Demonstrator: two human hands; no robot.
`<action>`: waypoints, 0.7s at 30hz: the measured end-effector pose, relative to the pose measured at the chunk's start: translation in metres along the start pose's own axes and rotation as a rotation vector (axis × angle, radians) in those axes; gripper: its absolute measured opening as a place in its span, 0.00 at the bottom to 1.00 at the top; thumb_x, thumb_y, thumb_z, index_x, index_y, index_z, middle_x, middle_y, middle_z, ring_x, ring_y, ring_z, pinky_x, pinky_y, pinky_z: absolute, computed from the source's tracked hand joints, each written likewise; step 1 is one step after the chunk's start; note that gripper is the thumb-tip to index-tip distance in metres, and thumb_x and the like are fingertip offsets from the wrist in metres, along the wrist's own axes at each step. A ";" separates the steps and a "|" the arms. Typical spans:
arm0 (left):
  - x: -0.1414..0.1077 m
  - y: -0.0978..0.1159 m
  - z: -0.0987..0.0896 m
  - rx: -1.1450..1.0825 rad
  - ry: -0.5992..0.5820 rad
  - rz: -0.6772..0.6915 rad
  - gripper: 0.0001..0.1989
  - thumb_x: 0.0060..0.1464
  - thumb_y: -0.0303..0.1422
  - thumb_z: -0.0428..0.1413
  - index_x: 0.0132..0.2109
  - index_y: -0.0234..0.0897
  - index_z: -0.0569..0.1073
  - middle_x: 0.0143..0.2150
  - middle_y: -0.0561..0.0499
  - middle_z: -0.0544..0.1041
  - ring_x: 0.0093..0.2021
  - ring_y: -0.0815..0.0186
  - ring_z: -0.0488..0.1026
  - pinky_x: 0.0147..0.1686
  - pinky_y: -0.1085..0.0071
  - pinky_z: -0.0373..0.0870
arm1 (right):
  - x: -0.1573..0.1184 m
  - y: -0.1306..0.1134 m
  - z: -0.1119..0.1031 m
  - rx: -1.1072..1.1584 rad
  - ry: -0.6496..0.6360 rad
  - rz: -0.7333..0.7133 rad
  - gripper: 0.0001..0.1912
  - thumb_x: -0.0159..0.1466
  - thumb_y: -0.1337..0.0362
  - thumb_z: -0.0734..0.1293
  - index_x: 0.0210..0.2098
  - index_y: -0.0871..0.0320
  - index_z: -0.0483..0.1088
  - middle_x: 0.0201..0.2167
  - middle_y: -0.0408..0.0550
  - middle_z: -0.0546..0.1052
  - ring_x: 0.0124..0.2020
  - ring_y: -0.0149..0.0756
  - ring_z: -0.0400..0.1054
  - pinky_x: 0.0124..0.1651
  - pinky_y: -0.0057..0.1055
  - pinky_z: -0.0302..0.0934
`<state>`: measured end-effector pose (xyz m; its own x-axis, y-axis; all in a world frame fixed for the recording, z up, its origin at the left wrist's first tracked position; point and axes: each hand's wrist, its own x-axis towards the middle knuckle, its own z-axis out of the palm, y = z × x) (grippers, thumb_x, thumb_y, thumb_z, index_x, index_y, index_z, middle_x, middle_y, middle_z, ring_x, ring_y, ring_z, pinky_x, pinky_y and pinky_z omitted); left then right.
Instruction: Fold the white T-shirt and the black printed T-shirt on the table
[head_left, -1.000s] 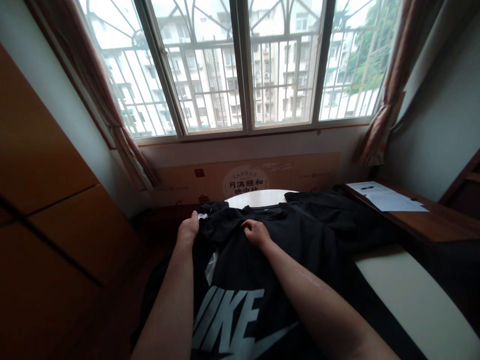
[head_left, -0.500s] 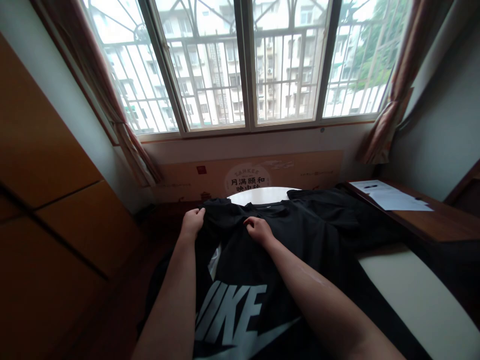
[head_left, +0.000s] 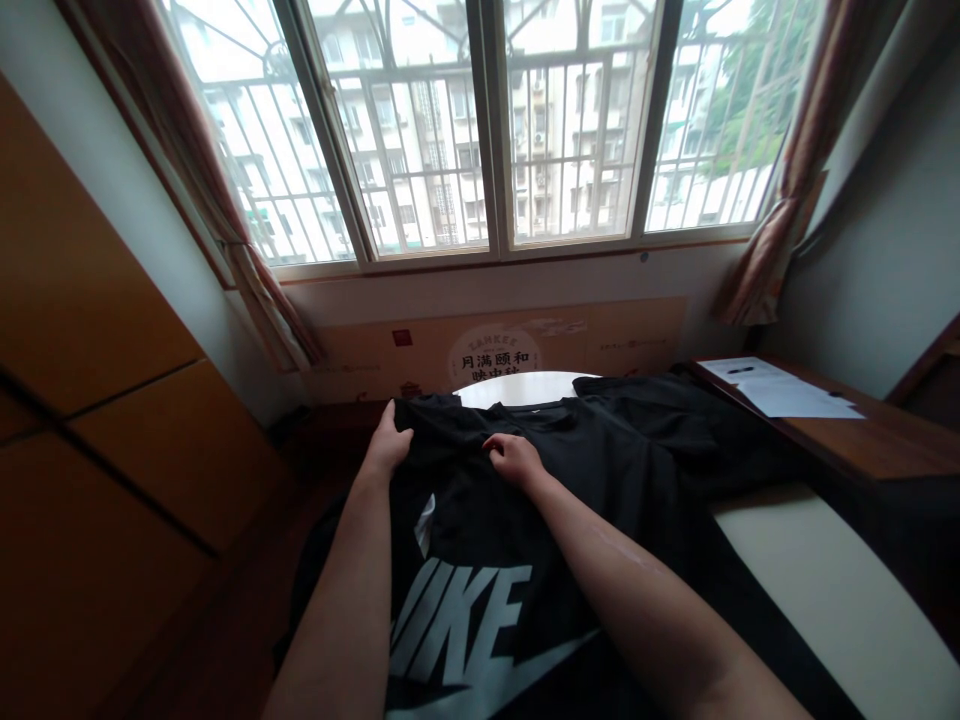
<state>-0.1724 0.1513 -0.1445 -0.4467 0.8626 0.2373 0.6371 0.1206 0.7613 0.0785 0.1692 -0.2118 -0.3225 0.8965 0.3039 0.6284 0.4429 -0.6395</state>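
A black T-shirt [head_left: 592, 470] with large grey NIKE lettering lies spread in front of me, its neckline toward the window. My left hand [head_left: 388, 442] is closed on the shirt's sleeve at the far left, thumb on the near side. My right hand [head_left: 516, 460] pinches the shirt fabric just left of and below the neckline, with fingers curled and fingertips partly hidden. Between my forearms a small whitish patch [head_left: 425, 525] shows against the black cloth; I cannot tell what it is. My left forearm covers part of the lettering.
Under the shirt is a white table [head_left: 832, 590], showing at the right and behind the neckline. A brown wooden desk [head_left: 892, 435] with paper sheets [head_left: 780, 388] stands at the right. Orange-brown cabinets [head_left: 97, 330] rise at the left. A printed cardboard panel [head_left: 352, 345] leans below the window.
My left hand has turned and its fingers have moved slightly up and to the left, with the sleeve. The gap beside the whitish patch is now covered by black cloth. My right hand stays nearly still.
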 end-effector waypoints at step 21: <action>-0.022 0.031 -0.015 0.537 0.102 -0.148 0.28 0.57 0.29 0.52 0.64 0.34 0.67 0.65 0.29 0.65 0.64 0.38 0.64 0.55 0.45 0.68 | -0.002 -0.009 -0.003 -0.041 -0.087 -0.067 0.16 0.62 0.66 0.66 0.47 0.50 0.80 0.44 0.46 0.81 0.45 0.38 0.75 0.49 0.29 0.65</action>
<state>-0.1523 0.1284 -0.1176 -0.5973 0.7688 0.2287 0.7812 0.4930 0.3831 0.0758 0.1634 -0.2043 -0.4238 0.8608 0.2819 0.6313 0.5039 -0.5895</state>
